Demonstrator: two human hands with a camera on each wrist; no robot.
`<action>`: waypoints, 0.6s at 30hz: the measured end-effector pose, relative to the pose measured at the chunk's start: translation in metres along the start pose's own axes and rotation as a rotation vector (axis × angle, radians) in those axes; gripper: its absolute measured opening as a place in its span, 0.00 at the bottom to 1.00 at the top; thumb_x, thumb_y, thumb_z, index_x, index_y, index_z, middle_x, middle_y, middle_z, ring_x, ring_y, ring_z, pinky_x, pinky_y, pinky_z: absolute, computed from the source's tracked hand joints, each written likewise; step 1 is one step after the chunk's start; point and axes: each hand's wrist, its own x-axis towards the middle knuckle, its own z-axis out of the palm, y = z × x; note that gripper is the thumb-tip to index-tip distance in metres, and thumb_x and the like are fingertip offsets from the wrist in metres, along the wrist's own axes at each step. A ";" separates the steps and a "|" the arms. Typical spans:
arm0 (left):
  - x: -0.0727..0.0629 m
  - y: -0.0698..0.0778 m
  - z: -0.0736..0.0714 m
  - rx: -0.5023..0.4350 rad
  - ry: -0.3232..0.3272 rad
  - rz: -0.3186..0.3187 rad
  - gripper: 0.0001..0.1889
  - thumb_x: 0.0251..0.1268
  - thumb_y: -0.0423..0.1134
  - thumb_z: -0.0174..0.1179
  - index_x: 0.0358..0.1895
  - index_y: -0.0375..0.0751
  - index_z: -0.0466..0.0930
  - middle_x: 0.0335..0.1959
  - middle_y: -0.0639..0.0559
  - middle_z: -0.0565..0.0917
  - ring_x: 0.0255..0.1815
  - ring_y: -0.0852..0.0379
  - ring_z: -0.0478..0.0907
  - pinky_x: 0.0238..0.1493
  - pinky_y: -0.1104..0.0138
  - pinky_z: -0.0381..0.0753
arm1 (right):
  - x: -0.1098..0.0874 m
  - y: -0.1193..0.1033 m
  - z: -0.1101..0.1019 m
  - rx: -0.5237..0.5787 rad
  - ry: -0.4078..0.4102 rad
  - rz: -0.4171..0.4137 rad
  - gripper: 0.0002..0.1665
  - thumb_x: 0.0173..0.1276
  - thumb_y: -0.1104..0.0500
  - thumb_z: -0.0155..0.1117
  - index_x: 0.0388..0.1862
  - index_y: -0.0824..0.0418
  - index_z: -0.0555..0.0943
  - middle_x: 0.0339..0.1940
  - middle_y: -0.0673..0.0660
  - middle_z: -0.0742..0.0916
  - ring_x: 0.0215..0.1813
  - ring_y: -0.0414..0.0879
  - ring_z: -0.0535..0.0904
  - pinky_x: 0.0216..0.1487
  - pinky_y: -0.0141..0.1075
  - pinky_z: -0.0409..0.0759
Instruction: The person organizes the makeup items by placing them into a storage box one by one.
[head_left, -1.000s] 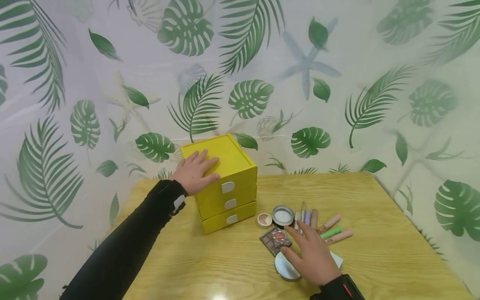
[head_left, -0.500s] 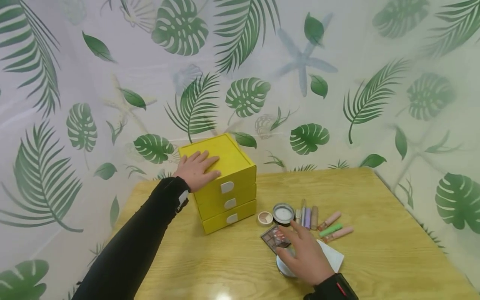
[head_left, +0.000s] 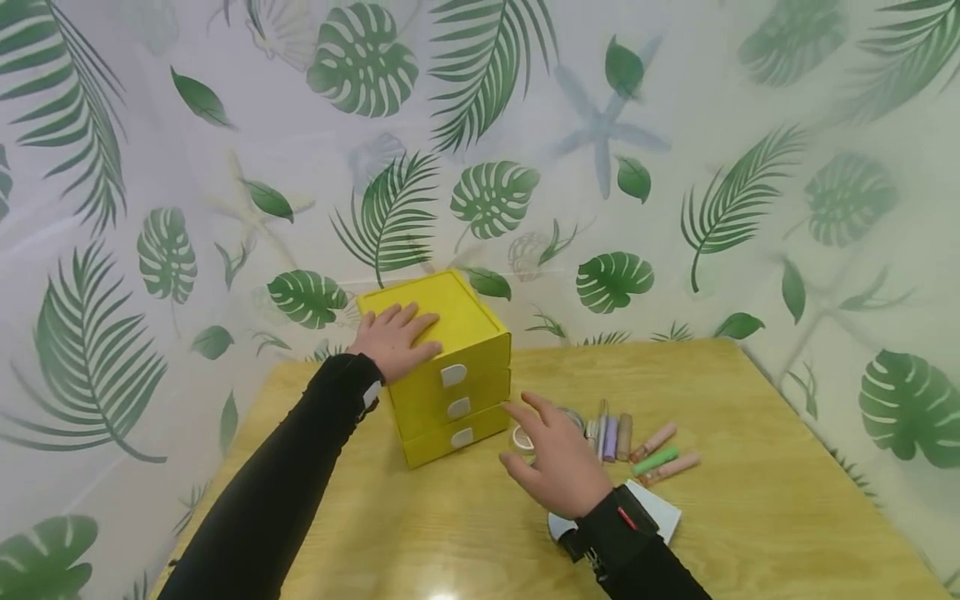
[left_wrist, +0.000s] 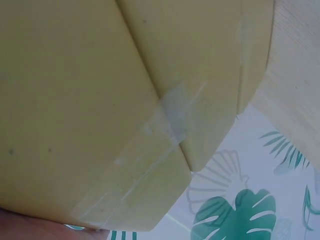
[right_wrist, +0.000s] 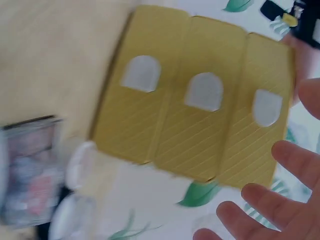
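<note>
A yellow box of three stacked drawers stands at the back of the table, a pale tab on each front. My left hand rests on its top near the left edge, fingers spread. My right hand hovers in front of the box's right side, fingers apart and holding nothing. In the right wrist view the drawer fronts lie beyond the fingertips. Under the right hand, a small round compact is partly covered. The eyeshadow palette shows blurred in the right wrist view. Clear tape crosses the box's side.
Right of the hand lie a purple tube, a brown tube, a green tube and pink tubes. A white flat item lies nearer. A leaf-patterned sheet hangs behind the table.
My right hand has moved left and forward from over the cosmetics toward the box's drawer fronts. The left hand stays on the box top.
</note>
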 end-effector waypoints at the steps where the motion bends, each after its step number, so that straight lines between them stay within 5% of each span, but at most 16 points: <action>1: 0.001 0.000 0.001 0.002 0.004 0.001 0.36 0.78 0.64 0.42 0.81 0.50 0.58 0.82 0.41 0.53 0.81 0.37 0.47 0.76 0.37 0.40 | 0.006 -0.004 -0.002 -0.002 -0.002 -0.011 0.35 0.71 0.50 0.67 0.75 0.54 0.71 0.76 0.64 0.69 0.73 0.62 0.67 0.67 0.55 0.72; 9: -0.002 -0.005 -0.003 0.012 0.019 -0.002 0.35 0.78 0.63 0.42 0.81 0.49 0.59 0.81 0.40 0.54 0.80 0.36 0.48 0.76 0.36 0.40 | 0.058 -0.029 0.000 -0.047 0.007 -0.138 0.37 0.67 0.52 0.72 0.73 0.55 0.73 0.71 0.65 0.73 0.68 0.60 0.72 0.66 0.52 0.73; 18: -0.004 0.001 0.000 0.016 0.010 0.019 0.35 0.78 0.63 0.42 0.81 0.49 0.59 0.81 0.39 0.55 0.80 0.35 0.48 0.76 0.36 0.41 | 0.076 -0.033 0.009 -0.081 0.005 -0.169 0.37 0.66 0.55 0.73 0.72 0.56 0.73 0.65 0.61 0.76 0.58 0.53 0.77 0.57 0.45 0.80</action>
